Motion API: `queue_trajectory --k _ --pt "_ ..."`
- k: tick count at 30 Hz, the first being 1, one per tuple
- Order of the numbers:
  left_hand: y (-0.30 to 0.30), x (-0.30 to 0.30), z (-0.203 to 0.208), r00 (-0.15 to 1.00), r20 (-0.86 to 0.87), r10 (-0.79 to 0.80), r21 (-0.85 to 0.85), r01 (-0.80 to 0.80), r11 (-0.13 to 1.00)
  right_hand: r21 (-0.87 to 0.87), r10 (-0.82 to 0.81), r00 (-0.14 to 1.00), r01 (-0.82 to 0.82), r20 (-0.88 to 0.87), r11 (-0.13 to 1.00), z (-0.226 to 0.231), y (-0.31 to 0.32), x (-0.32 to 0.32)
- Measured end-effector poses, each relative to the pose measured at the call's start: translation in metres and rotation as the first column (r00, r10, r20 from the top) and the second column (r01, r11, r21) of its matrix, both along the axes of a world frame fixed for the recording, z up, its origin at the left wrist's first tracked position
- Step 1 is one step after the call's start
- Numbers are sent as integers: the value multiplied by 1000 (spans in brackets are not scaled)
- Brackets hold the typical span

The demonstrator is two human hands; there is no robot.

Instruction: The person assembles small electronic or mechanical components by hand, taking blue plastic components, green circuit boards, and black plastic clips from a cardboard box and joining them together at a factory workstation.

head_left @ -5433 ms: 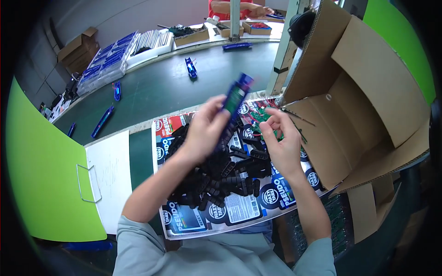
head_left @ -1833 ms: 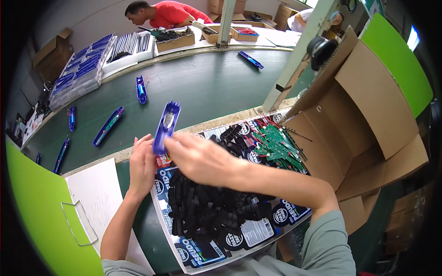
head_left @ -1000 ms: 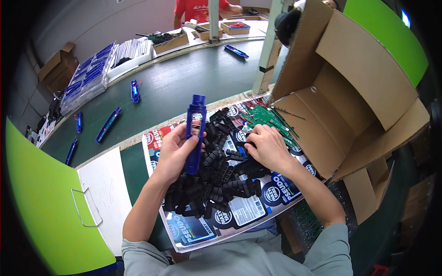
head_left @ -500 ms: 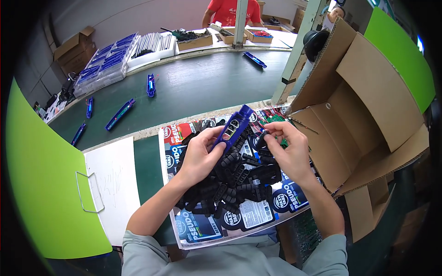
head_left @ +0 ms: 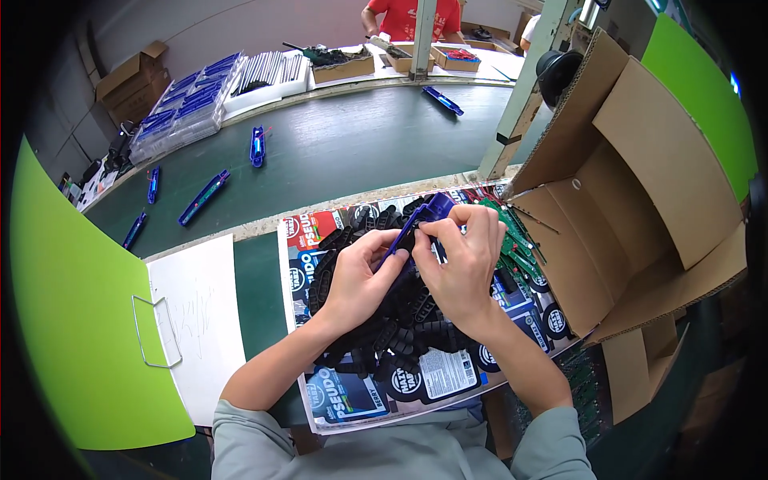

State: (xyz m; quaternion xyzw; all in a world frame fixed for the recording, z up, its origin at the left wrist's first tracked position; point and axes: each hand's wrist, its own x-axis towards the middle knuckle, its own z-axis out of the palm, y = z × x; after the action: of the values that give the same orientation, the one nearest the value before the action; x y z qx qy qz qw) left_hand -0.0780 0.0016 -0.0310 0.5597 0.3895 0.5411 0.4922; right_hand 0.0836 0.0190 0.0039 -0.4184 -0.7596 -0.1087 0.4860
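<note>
My left hand (head_left: 356, 280) is closed around a dark blue plastic casing half (head_left: 437, 208), held tilted above the pile. The fingers of my right hand (head_left: 460, 268) are pinched together against the casing's inner side. Between them is a small black part (head_left: 409, 238), mostly covered by my fingertips. Under both hands lies a heap of black ribbed parts (head_left: 396, 336) with oval openings. They rest on a printed sheet (head_left: 352, 400). Just right of my right hand are green circuit boards (head_left: 520, 246) with thin red wires.
An open cardboard box (head_left: 632, 216) stands at the right. Beyond the work surface runs a green conveyor belt (head_left: 336, 136) carrying several blue casings (head_left: 204, 198). A post (head_left: 520, 112) rises at its near edge. A lime green panel (head_left: 88, 320) stands left; a person in red (head_left: 400, 20) is across the belt.
My right hand has moved left with the black part, from beside the casing onto it. My left hand has turned the casing more edge-on. The circuit boards are now less covered.
</note>
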Motion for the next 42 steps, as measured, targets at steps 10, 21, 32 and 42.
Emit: queue_trajectory --k 10,21,32,42 --pt "-3 2 11 858 -381 345 499 -124 858 -389 82 931 -227 -355 893 7 10 19" --pt "7 -2 13 997 -71 23 -22 -25 999 -478 -40 995 -11 -96 878 -1 68 122" --pt "2 -3 8 993 -117 19 -8 -20 1000 -420 -123 873 346 472 839 -42 102 120" --pt "6 -4 3 992 -124 4 -12 -6 1000 -283 -72 969 141 238 949 15 76 110"
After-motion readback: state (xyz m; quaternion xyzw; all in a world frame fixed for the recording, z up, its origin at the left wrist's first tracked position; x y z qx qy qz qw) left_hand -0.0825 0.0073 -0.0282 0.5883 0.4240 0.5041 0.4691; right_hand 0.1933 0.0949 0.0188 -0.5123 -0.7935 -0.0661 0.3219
